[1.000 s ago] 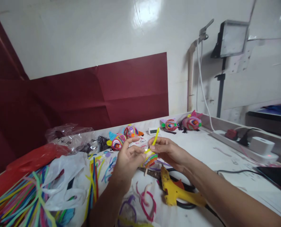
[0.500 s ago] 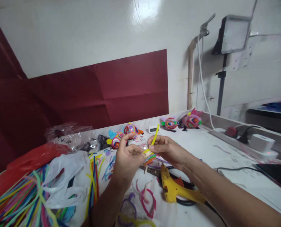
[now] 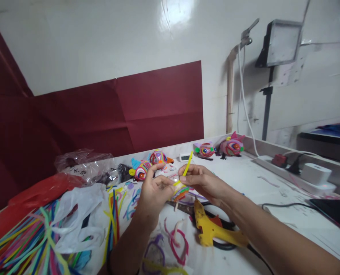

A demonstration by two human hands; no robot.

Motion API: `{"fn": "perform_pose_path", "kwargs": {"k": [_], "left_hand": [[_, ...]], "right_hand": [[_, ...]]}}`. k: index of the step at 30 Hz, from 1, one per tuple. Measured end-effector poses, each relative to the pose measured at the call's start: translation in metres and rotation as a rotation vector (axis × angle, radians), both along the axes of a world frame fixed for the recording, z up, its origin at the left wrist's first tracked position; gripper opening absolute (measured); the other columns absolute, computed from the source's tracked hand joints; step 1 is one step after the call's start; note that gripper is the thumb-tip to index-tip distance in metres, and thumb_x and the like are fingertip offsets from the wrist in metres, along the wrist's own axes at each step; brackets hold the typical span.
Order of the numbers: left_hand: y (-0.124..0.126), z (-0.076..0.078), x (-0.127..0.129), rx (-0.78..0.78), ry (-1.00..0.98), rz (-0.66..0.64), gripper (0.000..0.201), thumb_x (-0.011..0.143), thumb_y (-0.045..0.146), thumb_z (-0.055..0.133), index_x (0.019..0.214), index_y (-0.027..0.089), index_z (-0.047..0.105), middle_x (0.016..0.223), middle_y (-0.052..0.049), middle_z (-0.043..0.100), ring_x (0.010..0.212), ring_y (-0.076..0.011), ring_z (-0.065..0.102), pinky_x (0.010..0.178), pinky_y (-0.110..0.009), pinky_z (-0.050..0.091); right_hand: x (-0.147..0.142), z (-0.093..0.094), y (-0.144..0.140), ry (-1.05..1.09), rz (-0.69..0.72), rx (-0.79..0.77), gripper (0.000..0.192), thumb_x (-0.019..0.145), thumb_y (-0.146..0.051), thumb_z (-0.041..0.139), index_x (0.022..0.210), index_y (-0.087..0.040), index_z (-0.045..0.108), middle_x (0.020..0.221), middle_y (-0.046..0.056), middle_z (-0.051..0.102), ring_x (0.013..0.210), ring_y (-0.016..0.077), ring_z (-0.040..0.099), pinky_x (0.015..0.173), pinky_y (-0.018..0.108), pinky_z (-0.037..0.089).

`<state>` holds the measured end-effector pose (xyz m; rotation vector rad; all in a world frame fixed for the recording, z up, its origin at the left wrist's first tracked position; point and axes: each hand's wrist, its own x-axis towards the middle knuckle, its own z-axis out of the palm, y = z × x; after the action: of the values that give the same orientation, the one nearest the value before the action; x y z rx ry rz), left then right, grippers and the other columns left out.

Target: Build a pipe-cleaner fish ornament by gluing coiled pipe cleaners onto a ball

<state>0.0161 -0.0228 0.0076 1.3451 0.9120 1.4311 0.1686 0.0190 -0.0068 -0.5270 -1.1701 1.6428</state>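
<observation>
Centre of the frame: left hand [image 3: 154,193] and right hand [image 3: 202,182] raised just above the white desk [image 3: 253,183], both closed around a small multicoloured wound piece [image 3: 180,192]; fingertips of the right hand pinching a yellow pipe cleaner [image 3: 187,165] that sticks up and to the right from it; just below the hands, flat on the desk, a yellow glue gun [image 3: 212,229] over scissors [image 3: 187,208]; lower left, a bundle of coloured pipe cleaners [image 3: 23,244] beside a white plastic bag [image 3: 78,217]; beyond the hands, colourful finished figures [image 3: 149,163] in a row; further right, two more [image 3: 223,147].
</observation>
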Motion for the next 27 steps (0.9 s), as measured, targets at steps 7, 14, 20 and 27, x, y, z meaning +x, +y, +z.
{"fn": "perform_pose_path", "kwargs": {"k": [7,14,20,27], "left_hand": [[0.001,-0.001,-0.001,-0.002,0.016,0.014,0.061,0.06,0.011,0.066,0.116,0.02,0.043,0.064,0.005,0.06,0.057,-0.0094,0.051,0.057,-0.021,0.04],[0.002,-0.003,-0.001,0.03,0.026,0.026,0.064,0.06,0.009,0.065,0.118,0.02,0.04,0.064,0.006,0.061,0.059,-0.0099,0.053,0.06,-0.021,0.042],[0.005,-0.005,-0.003,-0.016,-0.004,-0.063,0.048,0.066,0.012,0.064,0.111,0.02,0.051,0.07,0.004,0.062,0.06,-0.0086,0.053,0.059,-0.02,0.04],[0.01,-0.009,-0.009,0.011,0.252,-0.025,0.023,0.079,0.029,0.059,0.098,0.017,0.065,0.09,-0.006,0.068,0.085,-0.0193,0.062,0.075,-0.029,0.046]], "right_hand": [[0.0,0.0,0.0,-0.007,0.006,0.0,0.027,0.051,-0.024,0.086,0.069,-0.016,0.067,0.06,-0.002,0.068,0.056,0.0122,0.057,0.059,0.026,0.04],[0.001,-0.001,0.001,-0.003,0.01,0.011,0.028,0.051,-0.024,0.087,0.069,-0.016,0.067,0.06,-0.002,0.068,0.056,0.0119,0.058,0.059,0.025,0.04],[0.006,0.002,0.002,-0.036,0.015,0.032,0.028,0.051,-0.024,0.087,0.069,-0.016,0.068,0.057,-0.003,0.066,0.053,0.0102,0.055,0.056,0.024,0.037],[0.011,0.0,0.005,-0.156,-0.016,0.061,0.031,0.049,-0.028,0.088,0.07,-0.016,0.068,0.057,-0.003,0.064,0.057,0.0117,0.055,0.06,0.026,0.037]]}}
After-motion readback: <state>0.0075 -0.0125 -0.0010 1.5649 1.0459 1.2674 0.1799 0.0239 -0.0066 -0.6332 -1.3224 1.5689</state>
